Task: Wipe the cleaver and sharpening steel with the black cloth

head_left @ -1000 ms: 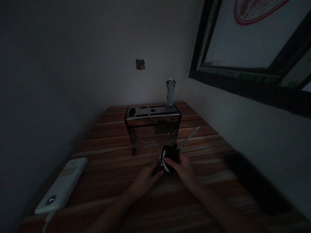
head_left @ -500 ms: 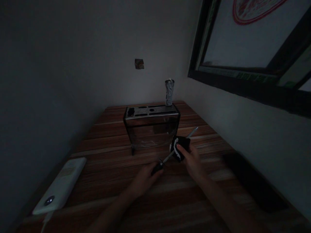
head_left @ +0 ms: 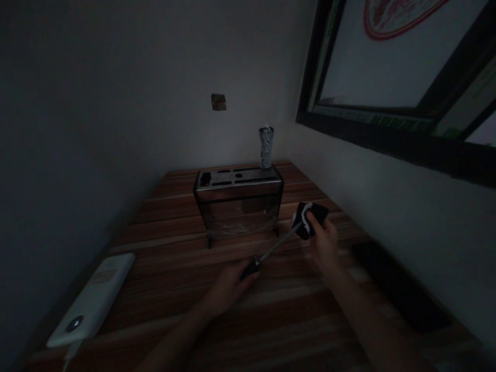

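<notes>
My left hand [head_left: 232, 284] is closed around the black handle of a sharpening steel [head_left: 281, 245]. Its thin grey rod slants up to the right above the table. With my right hand [head_left: 324, 238] I pinch a folded black cloth [head_left: 315, 216] with a white edge around the far end of the rod. The cloth covers the rod's tip. Just beyond my hands stands a knife block [head_left: 240, 206] with clear sides and a slotted metal top; a dark handle sticks up at the left of that top.
A silvery, patterned upright object [head_left: 266, 149] stands behind the block's right end. On the left of the wooden table [head_left: 163, 248] lies a white power bank [head_left: 93, 299] with a cable. A long black object [head_left: 399, 287] lies at the right, below a dark-framed window [head_left: 372, 121].
My right hand and the cloth have slid outward along the rod, up and to the right, and now cover the tip that showed before. My left hand has stayed nearly still.
</notes>
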### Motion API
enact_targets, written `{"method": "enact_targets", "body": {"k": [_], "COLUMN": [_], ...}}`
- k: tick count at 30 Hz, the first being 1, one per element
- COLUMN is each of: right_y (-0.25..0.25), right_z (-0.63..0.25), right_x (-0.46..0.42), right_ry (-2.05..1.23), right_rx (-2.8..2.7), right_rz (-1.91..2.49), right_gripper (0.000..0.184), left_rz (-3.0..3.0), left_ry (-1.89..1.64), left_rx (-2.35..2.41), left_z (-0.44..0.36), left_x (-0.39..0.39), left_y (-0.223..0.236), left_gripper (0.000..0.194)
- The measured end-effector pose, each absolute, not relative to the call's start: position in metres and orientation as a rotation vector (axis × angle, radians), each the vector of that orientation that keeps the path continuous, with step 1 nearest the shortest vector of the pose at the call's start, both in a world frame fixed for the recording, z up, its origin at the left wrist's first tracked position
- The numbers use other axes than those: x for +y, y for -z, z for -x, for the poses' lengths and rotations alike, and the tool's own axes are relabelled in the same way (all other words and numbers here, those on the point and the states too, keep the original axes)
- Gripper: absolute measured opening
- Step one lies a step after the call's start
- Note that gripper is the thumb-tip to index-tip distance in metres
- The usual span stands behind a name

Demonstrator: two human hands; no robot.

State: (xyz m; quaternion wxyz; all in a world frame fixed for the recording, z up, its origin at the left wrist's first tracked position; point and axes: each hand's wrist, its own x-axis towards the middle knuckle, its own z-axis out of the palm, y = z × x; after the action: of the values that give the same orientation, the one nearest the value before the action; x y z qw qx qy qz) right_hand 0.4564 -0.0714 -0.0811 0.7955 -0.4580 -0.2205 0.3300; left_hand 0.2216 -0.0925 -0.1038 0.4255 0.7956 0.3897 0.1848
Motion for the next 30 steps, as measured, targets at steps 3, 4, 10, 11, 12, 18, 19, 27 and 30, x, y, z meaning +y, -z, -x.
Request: {"method": "enact_targets", "body": {"k": [3, 4, 10, 11, 12, 18, 19, 27, 30], "right_y": [0.082, 0.082, 0.077, 0.076, 0.075, 0.071, 0.071, 0.077, 0.084], "right_z": [-0.464, -0.466, -0.472, -0.472, -0.471, -0.467, -0.466, -0.46, -0.452], "right_x": [-0.069, -0.068, -0.068, -0.068, -0.068, -0.07, -0.07, -0.069, -0.071], "right_ry": [-0.665, -0.654, -0.594, -0.593, -0.604, -0.691, -0.689, -0.717, -0.8], "right_rx": [-0.47, -0.464, -0.429, -0.424, -0.419, -0.393, -0.385, -0.428, -0.47], "right_rz": [0.955, 0.951, 0.913, 0.903, 0.895, 0.861, 0.857, 0.917, 0.977], "right_gripper": [0.028, 0.028, 0.028, 0.028, 0.027, 0.027, 0.028, 0.028, 0.029], "left_rz": [-2.005, -2.006, -1.988, -1.987, -1.988, -1.991, -1.993, -2.002, -1.995], "left_ry": [-0.431, -0.422, -0.425, -0.432, -0.438, -0.425, -0.422, -0.437, -0.45], "left_rx": [0.979, 0.979, 0.954, 0.95, 0.948, 0.948, 0.953, 0.964, 0.99], "left_z": [-0.22, -0.22, -0.219, -0.219, -0.219, -0.218, -0.219, -0.22, -0.222], "left_x": [-0.092, -0.092, -0.093, -0.093, -0.093, -0.092, -0.092, -0.093, -0.093], "left_y": [0.104, 0.104, 0.103, 0.104, 0.104, 0.105, 0.105, 0.103, 0.103], "left_gripper": [0.028, 0.028, 0.027, 0.027, 0.027, 0.028, 0.028, 0.027, 0.028]}}
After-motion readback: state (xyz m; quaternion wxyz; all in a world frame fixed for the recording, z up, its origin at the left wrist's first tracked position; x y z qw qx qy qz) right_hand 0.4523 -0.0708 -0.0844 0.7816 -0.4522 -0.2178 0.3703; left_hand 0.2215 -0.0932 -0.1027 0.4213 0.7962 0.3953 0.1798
